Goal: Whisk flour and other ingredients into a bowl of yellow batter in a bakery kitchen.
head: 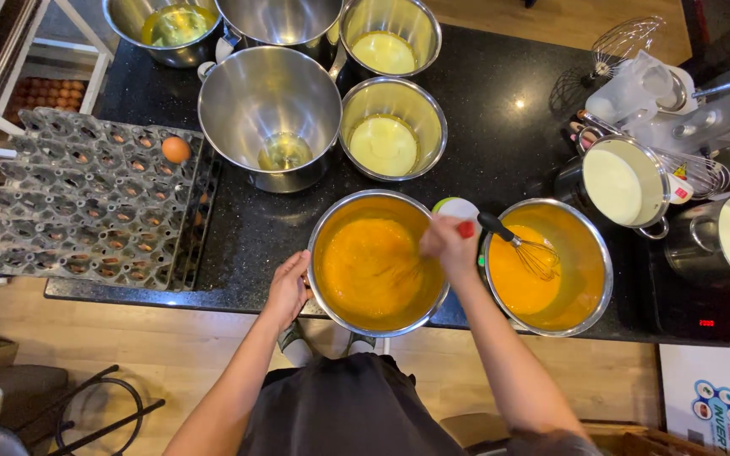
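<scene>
Bowl [379,263] of orange yolk mix sat at the near edge of the black counter [500,127], and that's where both hands were. Left hand [287,287] was cupped on the bowl's left rim, fingers curled against the steel. Right hand [449,245] was closed around a whisk [407,266] handle over the bowl's right side, wires down in the mix and blurred, so hard to make out much of them.

Just right of that, touching or nearly so, a second bowl [589,245] held the same orange stuff with a black-handled whisk [521,245] lying in it. A small white lid-like thing [456,207] peeked out between the two bowls.

Further back: a big bowl [269,110] with a little clear liquid, and two bowls [393,127] of pale yellow liquid to its right. Far right had pots [627,181] of white cream. Left side was a stack of grey egg trays [86,203], with one brown egg [176,149] on top.
</scene>
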